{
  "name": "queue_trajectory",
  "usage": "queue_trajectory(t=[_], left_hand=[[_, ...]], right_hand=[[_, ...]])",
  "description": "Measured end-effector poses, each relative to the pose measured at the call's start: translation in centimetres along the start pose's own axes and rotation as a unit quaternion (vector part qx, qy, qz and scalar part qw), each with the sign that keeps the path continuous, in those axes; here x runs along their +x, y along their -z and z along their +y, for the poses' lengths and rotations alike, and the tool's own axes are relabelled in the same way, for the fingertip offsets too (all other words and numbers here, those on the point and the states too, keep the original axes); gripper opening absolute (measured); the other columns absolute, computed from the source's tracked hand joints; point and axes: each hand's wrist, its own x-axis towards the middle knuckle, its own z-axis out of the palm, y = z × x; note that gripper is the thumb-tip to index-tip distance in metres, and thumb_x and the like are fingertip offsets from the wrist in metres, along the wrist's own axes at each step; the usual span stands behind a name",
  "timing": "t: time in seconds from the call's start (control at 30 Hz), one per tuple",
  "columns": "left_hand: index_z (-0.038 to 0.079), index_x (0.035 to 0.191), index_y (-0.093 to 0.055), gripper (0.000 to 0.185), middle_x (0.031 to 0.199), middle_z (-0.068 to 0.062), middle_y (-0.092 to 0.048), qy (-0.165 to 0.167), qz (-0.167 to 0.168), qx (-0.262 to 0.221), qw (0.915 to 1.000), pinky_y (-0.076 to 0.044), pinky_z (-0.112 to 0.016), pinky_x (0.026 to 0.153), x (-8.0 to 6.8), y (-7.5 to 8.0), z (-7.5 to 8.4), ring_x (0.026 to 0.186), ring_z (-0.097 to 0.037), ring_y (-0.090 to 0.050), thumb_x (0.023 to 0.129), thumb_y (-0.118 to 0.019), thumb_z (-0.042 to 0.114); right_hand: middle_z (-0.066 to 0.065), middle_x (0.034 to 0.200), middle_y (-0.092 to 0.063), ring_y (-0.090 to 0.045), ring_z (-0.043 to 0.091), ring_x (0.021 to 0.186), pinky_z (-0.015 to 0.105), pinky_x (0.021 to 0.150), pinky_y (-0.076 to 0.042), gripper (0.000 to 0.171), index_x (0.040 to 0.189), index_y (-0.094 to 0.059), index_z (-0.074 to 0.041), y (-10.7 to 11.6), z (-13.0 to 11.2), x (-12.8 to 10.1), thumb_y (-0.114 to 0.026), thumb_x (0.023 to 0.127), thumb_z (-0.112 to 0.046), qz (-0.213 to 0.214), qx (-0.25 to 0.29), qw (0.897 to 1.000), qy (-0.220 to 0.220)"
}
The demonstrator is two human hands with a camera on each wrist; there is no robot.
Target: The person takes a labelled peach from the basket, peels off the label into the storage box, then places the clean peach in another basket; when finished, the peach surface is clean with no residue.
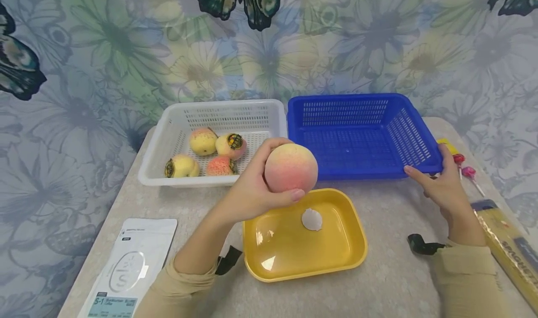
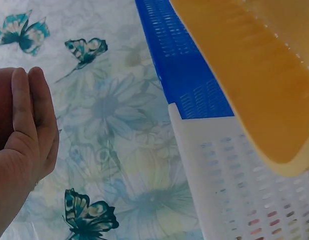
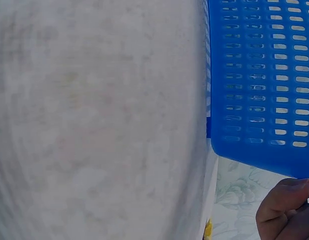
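My left hand grips a pink-yellow peach and holds it above the far edge of a yellow tray. A small white scrap lies in the tray. My right hand grips the front right corner of an empty blue basket. A white basket to the left holds several peaches, some with dark stickers. The left wrist view shows my left hand, the blue basket, the white basket and the tray's underside. The right wrist view shows the blue basket's wall and a curled finger.
A white pouch lies at the table's front left. A spaghetti packet and pink lollipops sit along the right edge. A black clip lies by my right wrist. A floral butterfly backdrop hangs behind the table.
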Motion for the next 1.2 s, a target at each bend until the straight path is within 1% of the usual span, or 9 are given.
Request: queue_trajectory(t=[0.1,0.27,0.37,0.4,0.5,0.57,0.67,0.83,1.2], left_hand=[[0.025,0.134,-0.042,0.074,0.133,0.0,-0.052,-0.003,-0.006,0.001,1.0,-0.057,-0.042,0.091,0.7,-0.3,0.7,0.109,-0.026,-0.064,0.075,-0.083,0.005],[0.027,0.135,-0.041,0.075,0.134,-0.001,-0.051,-0.004,-0.012,0.011,0.9999,-0.057,-0.041,0.091,2.3,-0.5,1.2,0.11,-0.025,-0.064,0.076,-0.084,0.008],[0.028,0.135,-0.042,0.074,0.135,0.0,-0.05,0.004,-0.013,0.004,0.9999,-0.058,-0.04,0.089,3.5,-0.8,1.1,0.11,-0.025,-0.063,0.077,-0.084,0.01],[0.029,0.135,-0.042,0.074,0.136,0.0,-0.049,0.008,-0.013,0.001,0.9999,-0.058,-0.04,0.089,3.9,-0.9,1.0,0.11,-0.025,-0.063,0.077,-0.085,0.01],[0.03,0.135,-0.043,0.074,0.135,0.001,-0.05,0.012,-0.008,0.005,0.9999,-0.058,-0.038,0.09,5.3,-1.2,0.6,0.11,-0.024,-0.063,0.077,-0.086,0.014],[0.03,0.135,-0.044,0.073,0.134,0.001,-0.051,0.008,-0.003,0.018,0.9998,-0.057,-0.037,0.09,6.3,-1.4,0.3,0.11,-0.022,-0.063,0.077,-0.086,0.017],[0.03,0.134,-0.045,0.073,0.132,0.004,-0.053,-0.003,0.003,0.044,0.999,-0.056,-0.035,0.092,7.8,-1.8,-0.2,0.109,-0.019,-0.063,0.075,-0.088,0.022],[0.029,0.134,-0.047,0.073,0.131,0.005,-0.054,-0.012,-0.005,0.088,0.996,-0.056,-0.03,0.09,10.5,-3.1,-1.0,0.108,-0.015,-0.062,0.074,-0.088,0.03],[0.041,0.141,-0.044,0.075,0.129,0.002,-0.048,0.033,-0.021,0.128,0.991,-0.056,-0.023,0.078,15.4,-7.3,-3.4,0.114,-0.015,-0.048,0.077,-0.084,0.04]], right_hand=[[0.017,0.167,0.001,-0.032,0.037,0.126,0.026,0.058,-0.049,0.101,0.158,0.012,-0.031,-0.1,0.1,0.0,-0.065,0.094,-0.041,0.004,0.004,1.0,-0.004],[0.016,0.166,0.013,-0.016,0.049,0.145,0.026,0.064,-0.053,0.102,0.157,0.015,-0.034,-0.2,0.2,0.1,-0.064,0.094,-0.042,0.002,0.015,1.0,-0.014],[0.014,0.166,0.016,-0.01,0.049,0.149,0.028,0.073,-0.056,0.102,0.156,0.016,-0.036,-0.3,0.3,0.1,-0.064,0.093,-0.046,0.005,0.012,1.0,-0.023],[0.013,0.166,0.016,-0.009,0.047,0.15,0.036,0.084,-0.058,0.102,0.156,0.016,-0.037,-0.4,0.4,0.1,-0.065,0.093,-0.046,0.008,0.014,1.0,-0.024],[0.01,0.167,0.015,-0.006,0.042,0.153,0.058,0.114,-0.035,0.102,0.155,0.014,-0.039,-0.6,0.5,0.0,-0.066,0.092,-0.046,0.021,0.027,0.999,-0.02],[0.008,0.168,0.013,-0.004,0.038,0.154,0.062,0.119,-0.017,0.102,0.156,0.013,-0.04,-0.8,0.5,0.0,-0.067,0.092,-0.046,0.031,0.039,0.999,-0.016],[0.007,0.168,0.007,-0.008,0.034,0.154,0.056,0.123,-0.012,0.101,0.157,0.01,-0.037,-1.1,0.5,0.0,-0.067,0.093,-0.041,0.046,0.049,0.998,-0.005],[0.007,0.168,0.0,-0.017,0.031,0.152,0.051,0.124,-0.017,0.098,0.158,0.007,-0.034,-1.2,0.7,0.1,-0.067,0.093,-0.037,0.062,0.054,0.997,-0.003],[0.008,0.167,-0.008,-0.029,0.025,0.142,0.037,0.123,-0.027,0.096,0.158,0.003,-0.034,-1.3,0.9,0.4,-0.067,0.093,-0.036,0.069,0.04,0.997,0.006]])
